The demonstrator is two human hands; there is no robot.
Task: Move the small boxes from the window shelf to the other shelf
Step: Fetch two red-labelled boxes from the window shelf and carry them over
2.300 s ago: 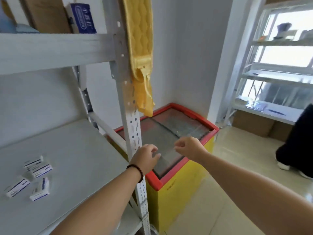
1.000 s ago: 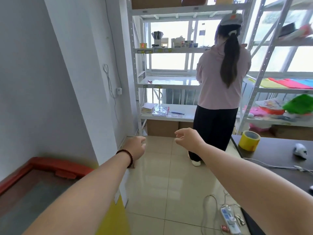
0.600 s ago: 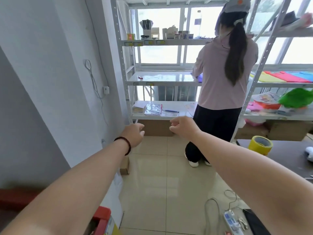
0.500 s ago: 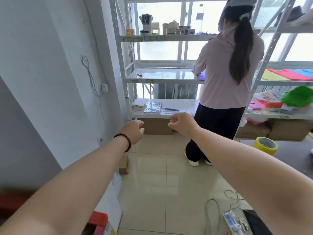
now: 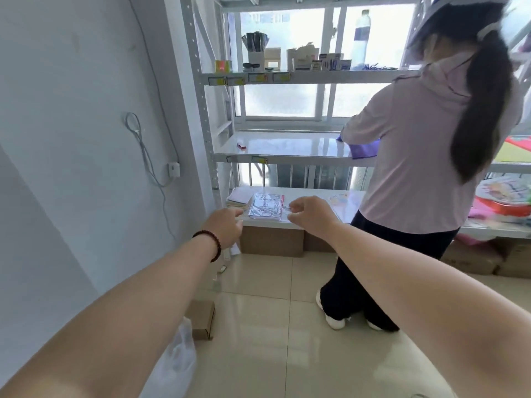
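While raised side by side in mid-air, empty and well short of the window shelf (image 5: 287, 77):
- Left hand (image 5: 225, 226): loosely curled, fingers half closed, gripping nothing; dark bead bracelet (image 5: 211, 245) at the wrist.
- Right hand (image 5: 311, 215): loosely curled, holding nothing.
- Small boxes (image 5: 330, 63): clustered on the upper level of the window shelf, beside a cup of pens (image 5: 254, 48) and a bottle (image 5: 361, 35).
- Middle level: nearly bare, one tiny red item (image 5: 240, 145) at left.
- Lowest level: booklets (image 5: 265, 206) in plastic.
- Other person (image 5: 425, 156): back turned, standing at the shelf on the right.
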